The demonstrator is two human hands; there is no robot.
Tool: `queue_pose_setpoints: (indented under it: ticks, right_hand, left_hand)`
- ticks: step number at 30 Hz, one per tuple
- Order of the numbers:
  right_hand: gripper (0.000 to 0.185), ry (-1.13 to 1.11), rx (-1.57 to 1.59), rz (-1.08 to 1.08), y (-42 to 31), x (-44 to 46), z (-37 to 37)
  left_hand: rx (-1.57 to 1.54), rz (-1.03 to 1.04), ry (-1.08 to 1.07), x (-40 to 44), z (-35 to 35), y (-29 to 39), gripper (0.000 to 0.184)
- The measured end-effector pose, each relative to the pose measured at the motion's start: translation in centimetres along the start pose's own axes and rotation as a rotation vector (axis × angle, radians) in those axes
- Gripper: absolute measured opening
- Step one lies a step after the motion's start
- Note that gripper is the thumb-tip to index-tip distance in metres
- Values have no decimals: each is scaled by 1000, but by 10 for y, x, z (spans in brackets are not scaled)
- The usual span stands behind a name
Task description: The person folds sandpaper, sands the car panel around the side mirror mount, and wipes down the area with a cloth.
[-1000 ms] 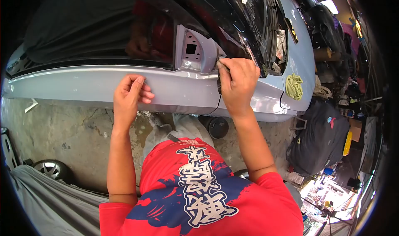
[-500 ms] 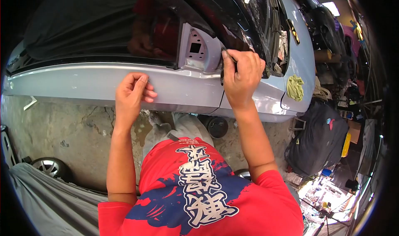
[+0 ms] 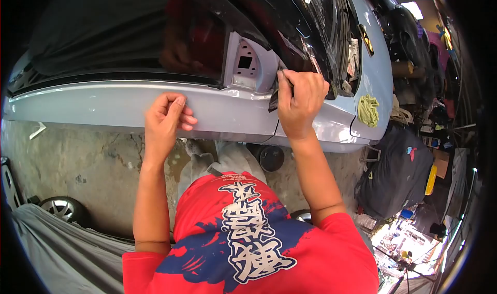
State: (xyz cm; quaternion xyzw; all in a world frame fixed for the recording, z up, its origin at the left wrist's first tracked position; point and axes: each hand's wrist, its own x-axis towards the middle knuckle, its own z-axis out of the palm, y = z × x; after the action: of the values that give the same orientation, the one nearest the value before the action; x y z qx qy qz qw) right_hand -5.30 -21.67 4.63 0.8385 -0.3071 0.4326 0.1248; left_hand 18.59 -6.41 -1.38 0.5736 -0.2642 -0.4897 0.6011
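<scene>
Dark strip (image 3: 273, 103), partly hidden: right hand (image 3: 300, 102) is pinching it; left hand (image 3: 165, 119), well apart, is curling half-closed over silver door (image 3: 222, 110), contents unclear.

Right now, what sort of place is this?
Probably a car repair or body shop. A car door has its mirror mount bare, a cloth sits on the car's front fender, and a wheel shows beside a grey cover.
</scene>
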Motion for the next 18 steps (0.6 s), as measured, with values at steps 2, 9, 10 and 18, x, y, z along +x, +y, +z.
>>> queue_pose_setpoints:
  ticks: [2,9,10,18]
  right_hand:
    - [20,25,3,-32,0,12,2]
    - [22,15,12,-36,4,0,3]
    - [22,16,20,-39,4,4,3]
    - [23,-1,28,-39,6,2,1]
  left_hand:
    - [-15,-4,6,-1,0,-1,23]
    - [-13,1,-6,0,0,1,22]
    - [-8,-1,-9,-1,0,-1,22]
    - [-8,-11,5,0,1,1,21]
